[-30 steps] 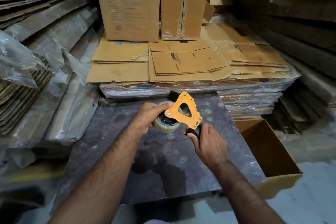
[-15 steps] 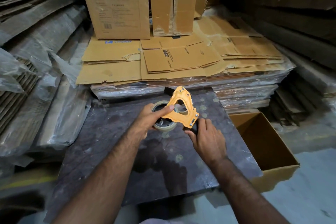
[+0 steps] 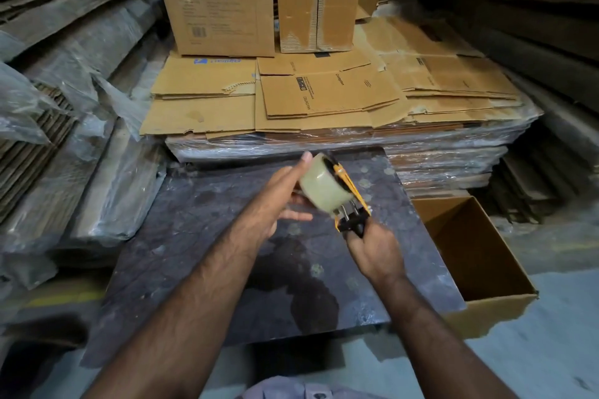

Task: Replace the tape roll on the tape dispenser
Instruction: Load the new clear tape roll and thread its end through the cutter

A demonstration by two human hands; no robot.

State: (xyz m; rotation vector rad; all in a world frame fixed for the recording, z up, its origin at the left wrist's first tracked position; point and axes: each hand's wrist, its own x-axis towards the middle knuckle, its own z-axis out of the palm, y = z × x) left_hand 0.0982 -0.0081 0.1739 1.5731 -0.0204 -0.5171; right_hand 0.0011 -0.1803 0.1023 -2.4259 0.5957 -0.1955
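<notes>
An orange tape dispenser [image 3: 351, 193] with a black handle is held above the dark tabletop [image 3: 227, 253], turned edge-on to me. A clear tape roll [image 3: 322, 186] sits on its hub, its pale outer face toward me. My right hand [image 3: 372, 253] is closed around the black handle from below. My left hand [image 3: 278, 201] has its fingers spread, the flat palm and fingertips lying against the roll's left side; I cannot tell how firmly it presses.
An open, empty cardboard box [image 3: 466, 256] stands at the table's right edge. Behind the table lies a wrapped stack of flattened cartons [image 3: 324, 97], with upright cartons [image 3: 227, 0] on it. Plastic-wrapped cardboard bundles [image 3: 74, 139] crowd the left side.
The dispenser has turned from flat-on to edge-on, so the roll's outer face now shows. My left hand has opened from gripping the roll to a spread palm against it.
</notes>
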